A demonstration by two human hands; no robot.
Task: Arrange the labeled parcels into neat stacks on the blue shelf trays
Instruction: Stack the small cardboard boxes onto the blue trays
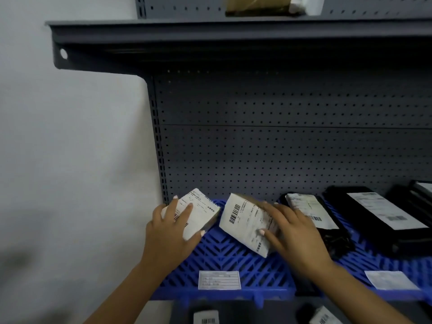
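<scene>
Parcels — white-labelled, barcoded | left hand (169, 226) grips left parcel (195, 212) | right hand (293, 232) grips tilted parcel (245, 220)

I count two hands in view, my left hand (171, 230) and my right hand (295, 232), each on one small white-labelled parcel: the left parcel (198, 213) and the middle parcel (245, 223). Further right I make out three black labelled parcels (308, 211), (376, 211), (420, 195). Blue trays (224, 251): two, each with one white tag (219, 279), (390, 279) on its front. One brown package (259, 5) sits on the upper shelf, and two labelled items (207, 317), (325, 316) below.
</scene>
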